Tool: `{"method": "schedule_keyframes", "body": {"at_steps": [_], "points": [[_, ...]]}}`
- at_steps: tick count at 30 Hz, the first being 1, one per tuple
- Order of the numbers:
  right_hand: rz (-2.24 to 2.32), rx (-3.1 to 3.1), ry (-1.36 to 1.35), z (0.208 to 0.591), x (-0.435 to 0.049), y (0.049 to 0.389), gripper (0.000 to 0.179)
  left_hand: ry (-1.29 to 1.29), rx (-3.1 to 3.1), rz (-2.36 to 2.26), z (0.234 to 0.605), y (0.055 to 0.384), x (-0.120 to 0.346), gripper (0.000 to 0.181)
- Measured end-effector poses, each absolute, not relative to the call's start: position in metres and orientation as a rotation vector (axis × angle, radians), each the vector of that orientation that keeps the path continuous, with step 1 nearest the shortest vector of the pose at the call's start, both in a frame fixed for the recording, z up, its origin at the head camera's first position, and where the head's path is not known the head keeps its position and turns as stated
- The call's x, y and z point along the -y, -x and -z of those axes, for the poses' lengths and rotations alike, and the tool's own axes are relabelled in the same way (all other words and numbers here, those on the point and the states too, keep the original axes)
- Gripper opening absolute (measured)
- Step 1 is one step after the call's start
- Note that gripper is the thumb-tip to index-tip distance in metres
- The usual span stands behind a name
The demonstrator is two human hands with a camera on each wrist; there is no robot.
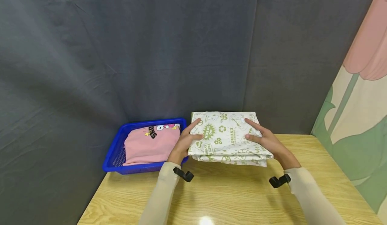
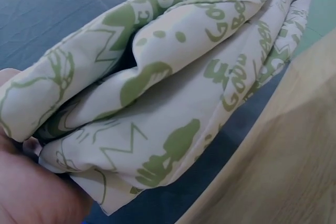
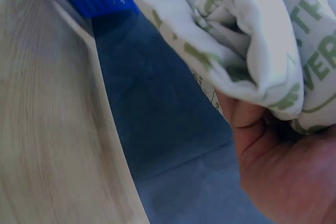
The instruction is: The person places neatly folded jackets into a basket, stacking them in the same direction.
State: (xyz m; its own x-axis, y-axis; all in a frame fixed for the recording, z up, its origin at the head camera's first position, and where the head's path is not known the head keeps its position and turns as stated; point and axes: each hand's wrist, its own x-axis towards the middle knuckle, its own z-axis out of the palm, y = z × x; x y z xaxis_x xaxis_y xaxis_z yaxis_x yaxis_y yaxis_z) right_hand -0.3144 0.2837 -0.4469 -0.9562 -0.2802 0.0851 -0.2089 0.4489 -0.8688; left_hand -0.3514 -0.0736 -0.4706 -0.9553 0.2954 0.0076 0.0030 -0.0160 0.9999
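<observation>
A folded white cloth with green print (image 1: 226, 134) is held above the table between both hands. Its layers show as thick folds in the left wrist view (image 2: 173, 87). My left hand (image 1: 183, 142) grips the left edge, thumb on top and other fingers partly hidden. On the opposite edge, my right hand (image 1: 270, 142) grips in the same way. In the right wrist view, curled fingers (image 3: 249, 121) reach under the folded cloth (image 3: 262, 40). The exact kind of the cloth item cannot be told.
A blue plastic basket (image 1: 113, 154) stands at the table's left back, holding a folded pink garment (image 1: 154, 146) with cartoon print. The wooden table (image 1: 223, 198) meets a dark grey curtain (image 1: 181, 50) behind. At the right hangs a flower-patterned curtain (image 1: 356, 124).
</observation>
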Motion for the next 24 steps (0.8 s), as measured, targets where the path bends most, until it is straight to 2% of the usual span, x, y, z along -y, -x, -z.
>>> {"method": "schedule_keyframes", "body": {"at_steps": [24], "points": [[1.651, -2.509, 0.564, 0.439, -0.207, 0.345, 0.072, -0.172, -2.175, -2.062, 0.462, 0.357, 0.151, 0.065]]}}
